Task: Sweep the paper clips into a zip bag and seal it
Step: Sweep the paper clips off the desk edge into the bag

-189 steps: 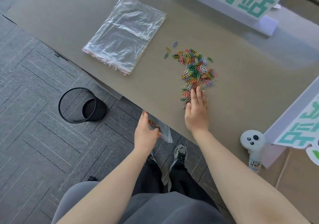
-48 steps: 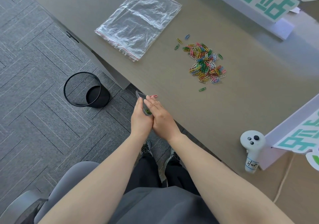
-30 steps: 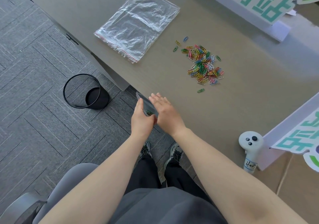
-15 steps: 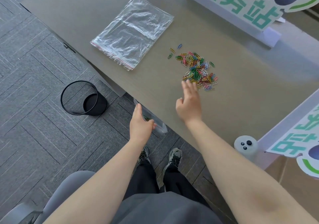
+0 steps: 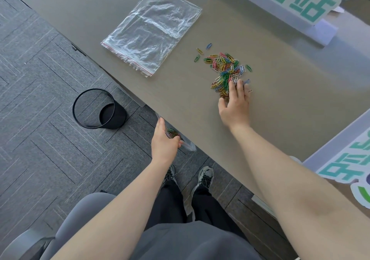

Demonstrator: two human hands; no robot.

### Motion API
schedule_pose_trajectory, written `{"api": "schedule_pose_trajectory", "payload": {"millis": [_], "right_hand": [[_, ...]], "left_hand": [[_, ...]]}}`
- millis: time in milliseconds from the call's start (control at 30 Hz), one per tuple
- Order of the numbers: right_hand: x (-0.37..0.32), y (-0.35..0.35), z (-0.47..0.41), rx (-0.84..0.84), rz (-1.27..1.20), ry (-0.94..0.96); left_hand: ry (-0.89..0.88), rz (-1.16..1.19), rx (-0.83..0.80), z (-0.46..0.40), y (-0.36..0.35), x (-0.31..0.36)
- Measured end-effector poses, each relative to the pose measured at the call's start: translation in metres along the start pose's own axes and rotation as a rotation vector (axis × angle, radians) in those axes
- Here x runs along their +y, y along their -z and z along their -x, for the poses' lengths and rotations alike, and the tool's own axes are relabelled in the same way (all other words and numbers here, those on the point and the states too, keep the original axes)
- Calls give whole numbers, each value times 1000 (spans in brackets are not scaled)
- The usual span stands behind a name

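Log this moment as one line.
left hand: holds zip bag at table edge | right hand: on paper clips | bag unsealed

Reaching forward with the right hand, palm down, fingers extended; keeping the left hand low, fingers curled, pinching.

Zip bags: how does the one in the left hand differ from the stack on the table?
The held zip bag hangs at the table edge, gripped by the left hand; the bag stack lies flat, untouched. The held bag shows paper clips inside; the stack looks empty. The held bag appears smaller. Both are clear plastic.
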State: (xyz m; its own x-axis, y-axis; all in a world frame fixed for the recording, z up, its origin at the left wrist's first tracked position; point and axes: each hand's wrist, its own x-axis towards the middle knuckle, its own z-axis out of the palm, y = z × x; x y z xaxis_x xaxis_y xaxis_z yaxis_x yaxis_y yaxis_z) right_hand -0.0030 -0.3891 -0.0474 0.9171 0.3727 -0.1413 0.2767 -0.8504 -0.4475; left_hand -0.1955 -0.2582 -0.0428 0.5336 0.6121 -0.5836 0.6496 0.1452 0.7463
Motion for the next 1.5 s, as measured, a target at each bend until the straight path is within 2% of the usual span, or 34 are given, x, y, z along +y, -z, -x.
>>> {"api": "schedule_pose_trajectory", "payload": {"millis": [400, 500, 600, 733, 867, 1033, 1333, 1500], "right_hand": [[-37, -32, 53, -56, -33, 178], [-46, -33, 62, -66, -161, 216], [-44, -26, 63, 15, -328, 142], [-27, -17, 63, 42, -250, 73], [-21, -21, 70, -68, -126, 131], [-29, -33, 80, -88, -43, 187], [-49, -45, 99, -120, -39, 231], [-60, -49, 112, -162, -65, 251]], "left_hand": [[-56, -70, 18, 5, -2, 0], [-43, -78, 13, 6, -4, -2], [-54, -81, 2, 7, -5, -5], [-81, -103, -23, 11, -5, -8], [-86, -125, -34, 14, -7, -12], [-69, -168, -43, 13, -11, -12], [-73, -158, -39, 11, -11, -10], [-96, -245, 12, 14, -9, -8]]}}
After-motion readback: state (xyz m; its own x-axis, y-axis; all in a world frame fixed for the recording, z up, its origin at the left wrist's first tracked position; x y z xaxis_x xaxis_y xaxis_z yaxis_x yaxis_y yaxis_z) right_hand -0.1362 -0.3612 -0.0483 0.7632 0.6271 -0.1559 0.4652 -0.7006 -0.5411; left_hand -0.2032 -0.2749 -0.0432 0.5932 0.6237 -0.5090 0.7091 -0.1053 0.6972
